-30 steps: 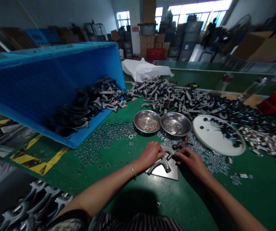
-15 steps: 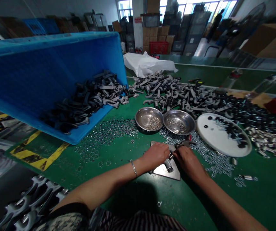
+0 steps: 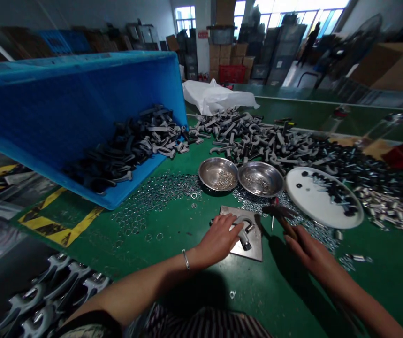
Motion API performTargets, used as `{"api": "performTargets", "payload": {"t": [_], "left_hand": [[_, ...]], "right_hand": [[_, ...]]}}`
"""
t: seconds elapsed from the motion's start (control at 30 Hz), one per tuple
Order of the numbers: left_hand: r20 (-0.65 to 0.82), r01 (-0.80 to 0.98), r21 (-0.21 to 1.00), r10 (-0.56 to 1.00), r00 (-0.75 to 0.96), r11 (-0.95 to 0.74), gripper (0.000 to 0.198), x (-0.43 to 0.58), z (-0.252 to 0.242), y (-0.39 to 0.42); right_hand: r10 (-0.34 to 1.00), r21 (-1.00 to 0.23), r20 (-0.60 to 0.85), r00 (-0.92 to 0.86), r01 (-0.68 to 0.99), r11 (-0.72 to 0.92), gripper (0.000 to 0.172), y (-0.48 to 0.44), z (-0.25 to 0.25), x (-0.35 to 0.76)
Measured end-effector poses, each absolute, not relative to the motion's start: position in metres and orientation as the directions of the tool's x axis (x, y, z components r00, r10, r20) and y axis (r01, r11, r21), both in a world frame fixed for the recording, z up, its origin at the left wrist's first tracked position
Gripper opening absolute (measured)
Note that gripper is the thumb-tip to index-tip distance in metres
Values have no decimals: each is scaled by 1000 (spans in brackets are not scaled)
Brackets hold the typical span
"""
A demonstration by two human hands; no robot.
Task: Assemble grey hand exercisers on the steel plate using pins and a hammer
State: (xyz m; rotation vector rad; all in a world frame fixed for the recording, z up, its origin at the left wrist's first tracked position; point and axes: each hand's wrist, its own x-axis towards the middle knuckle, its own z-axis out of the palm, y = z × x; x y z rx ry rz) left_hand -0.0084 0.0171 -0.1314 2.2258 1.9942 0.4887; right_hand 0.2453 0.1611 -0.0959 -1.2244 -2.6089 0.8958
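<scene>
Atop metal plate (image 3: 256, 246), grey curved part (image 3: 244, 240) lies partly under L hand (image 3: 218, 238), fingers & thumb clamped on it; R hand (image 3: 308, 248), off to plate's R, clamped round hammer (image 3: 279, 212) handle.

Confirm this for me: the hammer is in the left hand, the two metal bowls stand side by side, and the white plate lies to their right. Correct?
No, the hammer is in the right hand, as the head view shows. The two metal bowls stand side by side, and the white plate lies to their right.
</scene>
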Motion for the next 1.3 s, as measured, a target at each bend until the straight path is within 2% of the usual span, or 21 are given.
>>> {"api": "performTargets", "payload": {"t": [0.07, 0.27, 0.4, 0.5, 0.57, 0.63, 0.7, 0.73, 0.77, 0.83, 0.9, 0.97, 1.0, 1.07, 1.23, 1.3], "left_hand": [[167, 942, 308, 982, 84, -133, 43, -9, -131, 17], [164, 920, 360, 981, 103, -156, 44, -12, -131, 19], [176, 884, 455, 984, 28, -107, 81, -13, -134, 22], [176, 882, 470, 983, -40, -48, 96, -13, -135, 24], [151, 883, 469, 988, -36, -39, 95, -12, -135, 25], [133, 876, 480, 991, -8, -57, 91, -14, -131, 27], [105, 830, 555, 994, -8, -52, 84, -19, -123, 31], [68, 773, 634, 997, -19, -28, 80, -22, -118, 32], [16, 692, 721, 999, -28, 8, 74, -27, -113, 34], [-75, 541, 837, 996, -44, 86, 63, -37, -104, 37], [-67, 547, 831, 993, -94, 107, 54, -46, -99, 37], [13, 662, 744, 989, -148, 89, 43, -50, -100, 34], [40, 707, 703, 988, -151, 80, 37, -50, -102, 32], [44, 756, 652, 992, -121, 63, 30, -43, -109, 25], [59, 834, 541, 984, -168, 110, 59, -16, -125, 15], [60, 845, 517, 979, -193, 135, 56, -12, -125, 17]], "right_hand": [[730, -597, -167, -663, 657, 461, 30, 149, -90, 243], [667, -576, -287, -687, 681, 453, 31, 132, -79, 233], [678, -615, -207, -705, 633, 471, 34, 124, -67, 216], [651, -593, -255, -715, 647, 479, 35, 122, -69, 203], [604, -687, -349, -717, 634, 356, 41, 122, -74, 204], [598, -772, -463, -654, 629, 91, 49, 124, -79, 216], [618, -750, -581, -529, 643, -155, 56, 130, -82, 238], [624, -715, -623, -472, 668, -209, 59, 135, -83, 251], [636, -681, -635, -439, 706, -192, 60, 142, -85, 264], [722, -605, -541, -433, 796, 24, 59, 159, -88, 285], [820, -457, -294, -490, 826, 330, 53, 178, -91, 290], [834, -294, -76, -547, 811, 506, 46, 195, -94, 276], [829, -245, -32, -559, 808, 535, 44, 202, -96, 261], [838, -204, -48, -543, 827, 524, 41, 213, -103, 226], [887, -168, -71, -457, 882, 441, 39, 232, -122, 167], [889, -174, -90, -450, 886, 431, 36, 237, -121, 170]]}}
